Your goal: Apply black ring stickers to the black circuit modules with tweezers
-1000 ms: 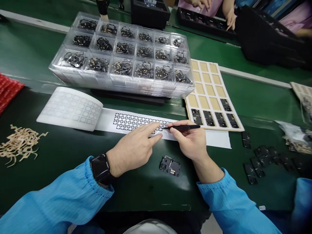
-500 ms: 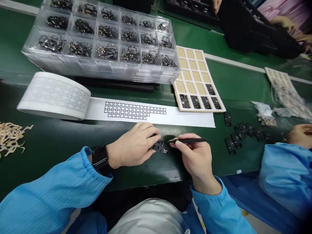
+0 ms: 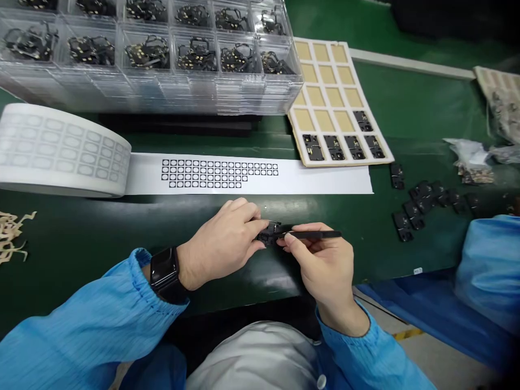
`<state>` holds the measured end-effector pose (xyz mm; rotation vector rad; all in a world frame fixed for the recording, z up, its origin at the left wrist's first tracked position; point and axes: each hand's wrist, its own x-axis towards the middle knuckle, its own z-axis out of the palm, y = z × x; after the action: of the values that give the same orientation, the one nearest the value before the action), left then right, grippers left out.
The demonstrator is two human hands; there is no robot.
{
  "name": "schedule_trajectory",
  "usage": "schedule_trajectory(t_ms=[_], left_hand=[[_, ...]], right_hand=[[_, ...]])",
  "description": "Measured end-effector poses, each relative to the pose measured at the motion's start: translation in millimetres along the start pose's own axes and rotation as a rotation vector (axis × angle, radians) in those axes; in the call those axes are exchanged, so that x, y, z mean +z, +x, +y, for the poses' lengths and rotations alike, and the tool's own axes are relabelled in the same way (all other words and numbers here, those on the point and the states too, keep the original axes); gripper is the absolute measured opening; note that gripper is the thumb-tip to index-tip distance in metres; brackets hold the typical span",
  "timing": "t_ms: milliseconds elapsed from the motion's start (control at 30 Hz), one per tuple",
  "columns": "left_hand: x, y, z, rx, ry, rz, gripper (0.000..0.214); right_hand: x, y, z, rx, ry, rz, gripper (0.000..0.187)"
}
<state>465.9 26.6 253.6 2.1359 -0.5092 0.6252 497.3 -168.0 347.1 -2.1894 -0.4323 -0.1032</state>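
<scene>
Between thumb and fingers, my left hand (image 3: 227, 241) grips a small black electronic part (image 3: 268, 233) just above the green bench. My right hand (image 3: 325, 265) closes around black tweezers (image 3: 314, 234), whose tips meet the part from the right. The tips and the fine detail of the part are too small to make out. Behind my hands lies a white strip of round-cornered black stickers (image 3: 219, 172), running out from a large roll (image 3: 65, 151) on the left.
A clear compartment box (image 3: 162, 89) with black flex parts stands at the back left. A cream tray (image 3: 325, 105) holds several black modules. More loose black modules (image 3: 414, 214) lie at right, near a plastic bag (image 3: 469, 157) and a co-worker's blue sleeve (image 3: 489, 265). Peeled strips (image 3: 14, 233) lie at far left.
My head view has shifted, so the box and roll sit further left and higher. The part in my left hand is now tilted, and the tweezers sit slightly closer over it.
</scene>
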Motion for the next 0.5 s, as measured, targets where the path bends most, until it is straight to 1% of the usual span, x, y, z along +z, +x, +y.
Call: schedule_trajectory(t_ms=[233, 500], left_hand=[[-0.6, -0.7, 1.9, -0.008, -0.013, -0.002, 0.025], [-1.3, -1.4, 3.4, -0.006, -0.022, 0.004, 0.023]], right_hand=[[-1.9, -0.3, -2.4, 0.017, -0.011, -0.010, 0.024], [-1.0, -1.5, -5.1, 0.004, -0.033, -0.013, 0.017]])
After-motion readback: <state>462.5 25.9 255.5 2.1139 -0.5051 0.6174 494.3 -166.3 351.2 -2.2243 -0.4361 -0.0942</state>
